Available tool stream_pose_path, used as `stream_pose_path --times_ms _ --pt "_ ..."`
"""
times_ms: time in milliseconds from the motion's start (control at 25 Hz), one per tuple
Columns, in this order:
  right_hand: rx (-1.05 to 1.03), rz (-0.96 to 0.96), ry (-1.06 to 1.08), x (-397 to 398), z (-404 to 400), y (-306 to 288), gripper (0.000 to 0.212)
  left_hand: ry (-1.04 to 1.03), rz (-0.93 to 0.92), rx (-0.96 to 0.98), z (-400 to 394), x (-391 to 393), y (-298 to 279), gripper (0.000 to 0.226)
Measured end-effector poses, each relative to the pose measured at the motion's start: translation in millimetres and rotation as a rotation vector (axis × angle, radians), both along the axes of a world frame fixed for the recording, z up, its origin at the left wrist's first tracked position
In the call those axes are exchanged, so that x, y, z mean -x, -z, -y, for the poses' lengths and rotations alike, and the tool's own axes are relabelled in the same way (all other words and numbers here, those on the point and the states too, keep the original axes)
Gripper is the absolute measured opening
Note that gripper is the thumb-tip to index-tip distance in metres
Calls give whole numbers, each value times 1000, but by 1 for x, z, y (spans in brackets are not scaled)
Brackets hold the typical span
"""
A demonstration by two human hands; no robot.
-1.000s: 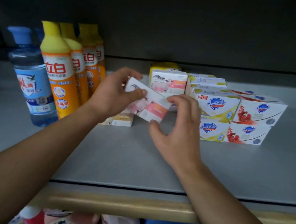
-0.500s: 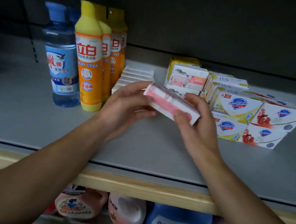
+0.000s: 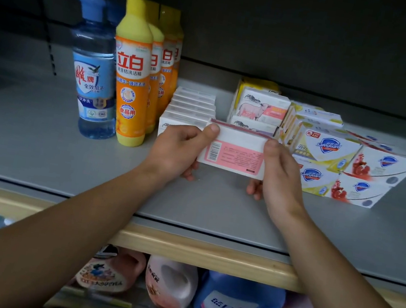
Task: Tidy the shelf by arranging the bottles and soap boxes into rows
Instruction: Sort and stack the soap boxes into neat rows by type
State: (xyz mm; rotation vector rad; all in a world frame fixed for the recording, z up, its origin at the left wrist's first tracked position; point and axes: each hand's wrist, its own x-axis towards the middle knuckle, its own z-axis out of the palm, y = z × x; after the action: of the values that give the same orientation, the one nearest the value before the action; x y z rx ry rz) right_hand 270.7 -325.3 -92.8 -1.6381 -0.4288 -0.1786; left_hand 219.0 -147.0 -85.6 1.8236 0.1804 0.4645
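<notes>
A pink-and-white soap box (image 3: 235,152) is held level above the grey shelf (image 3: 37,149), barcode side toward me. My left hand (image 3: 178,150) grips its left end and my right hand (image 3: 279,174) grips its right end. Just behind stands a row of white soap boxes (image 3: 190,109). Sheep-print soap boxes (image 3: 261,108) are stacked behind the held box. Safeguard soap boxes (image 3: 329,158) sit stacked at the right. At the left stand a blue bottle (image 3: 94,70) and a row of orange-and-yellow bottles (image 3: 131,76).
The shelf has a wooden front edge (image 3: 195,248). On the level below lie pink jugs (image 3: 170,284) and a blue jug (image 3: 236,303). Dark back panel behind the goods.
The held box has been turned from a tilt to level, its barcode side now facing me. The view has shifted so the shelf goods sit further right and lower.
</notes>
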Motion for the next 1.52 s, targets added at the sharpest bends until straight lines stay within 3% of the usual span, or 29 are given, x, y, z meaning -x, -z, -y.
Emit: stream_pose_path --times_ms 80,200,280,440,520,600,680,760,840,920,1160,1400,1520 --pt "-45 9 -5 0 0 -1 25 38 -16 45 0 -1 -1 42" --pt "-94 118 -6 1 2 -3 26 132 -88 405 2 -2 -3 37" --pt "8 355 23 2 4 -2 30 167 -135 640 2 -4 -5 36" --pt "288 778 1 8 -1 1 47 242 -145 808 -4 -7 -4 36" --pt "332 786 -91 9 -4 2 61 264 -40 820 -6 -6 -4 25" --pt "244 520 -228 10 -4 2 72 278 64 800 -6 -7 -3 31" --pt "190 233 -219 6 -4 3 68 307 137 774 -6 -6 -4 37" --pt "212 159 -160 0 -3 6 55 325 173 708 -6 -6 -5 39" --pt "173 193 -149 -1 -3 8 43 315 160 665 -4 -5 -6 35" --pt "167 277 -105 0 -1 7 44 310 99 687 -2 -3 -7 25" --pt "404 784 57 8 -2 3 48 280 121 661 0 -3 -7 34" --pt "383 872 47 10 -2 2 47 370 193 757 -4 -2 -7 31" --pt "303 736 1 8 -3 1 46 355 193 681 -5 -1 -5 28"
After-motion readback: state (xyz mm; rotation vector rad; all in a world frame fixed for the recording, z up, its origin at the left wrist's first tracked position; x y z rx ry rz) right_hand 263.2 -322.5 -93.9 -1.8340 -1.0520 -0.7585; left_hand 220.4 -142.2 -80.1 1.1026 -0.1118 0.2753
